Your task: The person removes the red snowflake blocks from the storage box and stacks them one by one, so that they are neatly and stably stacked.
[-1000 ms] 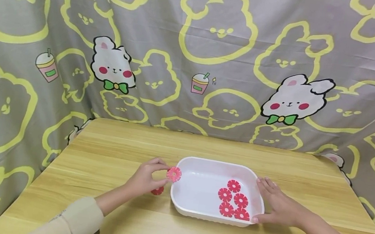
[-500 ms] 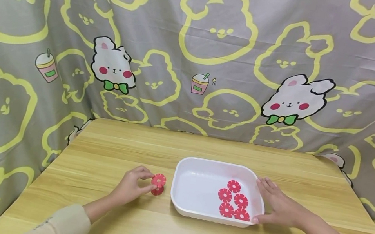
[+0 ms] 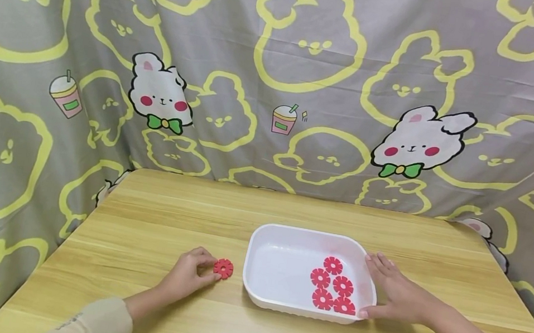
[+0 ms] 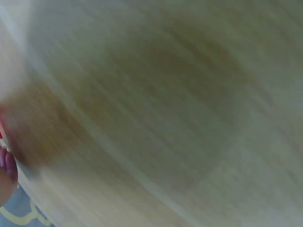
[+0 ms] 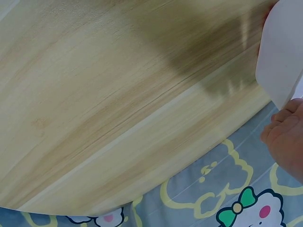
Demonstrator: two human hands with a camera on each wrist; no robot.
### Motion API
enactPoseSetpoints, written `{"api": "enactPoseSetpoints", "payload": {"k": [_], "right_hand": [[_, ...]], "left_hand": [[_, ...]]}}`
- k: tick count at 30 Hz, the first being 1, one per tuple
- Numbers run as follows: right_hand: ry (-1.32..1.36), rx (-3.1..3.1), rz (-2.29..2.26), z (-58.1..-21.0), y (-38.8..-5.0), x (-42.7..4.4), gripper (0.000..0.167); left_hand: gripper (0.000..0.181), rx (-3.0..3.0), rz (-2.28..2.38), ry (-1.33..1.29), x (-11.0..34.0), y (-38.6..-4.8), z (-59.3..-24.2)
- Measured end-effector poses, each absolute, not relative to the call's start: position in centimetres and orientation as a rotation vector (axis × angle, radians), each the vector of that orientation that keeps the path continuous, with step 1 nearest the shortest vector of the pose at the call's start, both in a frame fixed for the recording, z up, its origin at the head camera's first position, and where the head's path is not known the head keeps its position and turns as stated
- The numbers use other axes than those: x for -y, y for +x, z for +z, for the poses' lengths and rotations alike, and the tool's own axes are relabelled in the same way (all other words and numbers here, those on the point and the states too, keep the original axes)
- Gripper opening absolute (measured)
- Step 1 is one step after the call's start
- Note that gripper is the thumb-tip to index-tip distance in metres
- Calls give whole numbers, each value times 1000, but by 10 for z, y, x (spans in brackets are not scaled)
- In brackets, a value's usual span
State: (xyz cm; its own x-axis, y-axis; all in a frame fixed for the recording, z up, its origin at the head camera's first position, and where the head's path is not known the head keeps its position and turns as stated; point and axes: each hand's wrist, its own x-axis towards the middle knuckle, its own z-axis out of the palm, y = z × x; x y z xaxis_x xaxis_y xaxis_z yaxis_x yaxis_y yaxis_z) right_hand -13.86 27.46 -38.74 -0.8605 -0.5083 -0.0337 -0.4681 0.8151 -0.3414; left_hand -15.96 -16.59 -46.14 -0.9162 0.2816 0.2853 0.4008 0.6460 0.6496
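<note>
At the left of the white tray, my left hand pinches the left edge of a red notched disc at table level. Only one disc shows there. My right hand holds the tray's right end, fingers along the outer wall and thumb at the near corner. Several red discs lie in the tray's right half. In the left wrist view, a bit of the left hand shows at the edge. The right wrist view shows the right hand against the tray's side.
The wooden table runs back to a grey curtain printed with yellow outlines and white rabbits. More of the curtain hangs at the left and right sides.
My left hand has moved left and down from the tray's left rim with a disc, which now hides the disc lying on the table. My right hand and the tray have stayed still.
</note>
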Motion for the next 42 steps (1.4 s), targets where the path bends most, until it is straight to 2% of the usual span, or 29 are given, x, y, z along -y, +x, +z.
{"api": "enactPoseSetpoints", "payload": {"k": [11, 33, 42], "right_hand": [[-776, -2873, -479, -385, -139, -274, 109], [-772, -2878, -485, -386, -138, -274, 108], [-788, -2888, -452, -385, -138, -273, 109]], "left_hand": [[22, 2717, -1079, -460, 160, -158, -462], [25, 2698, -1048, -480, 159, -159, -463], [25, 2618, -1134, -408, 164, -164, -450]]}}
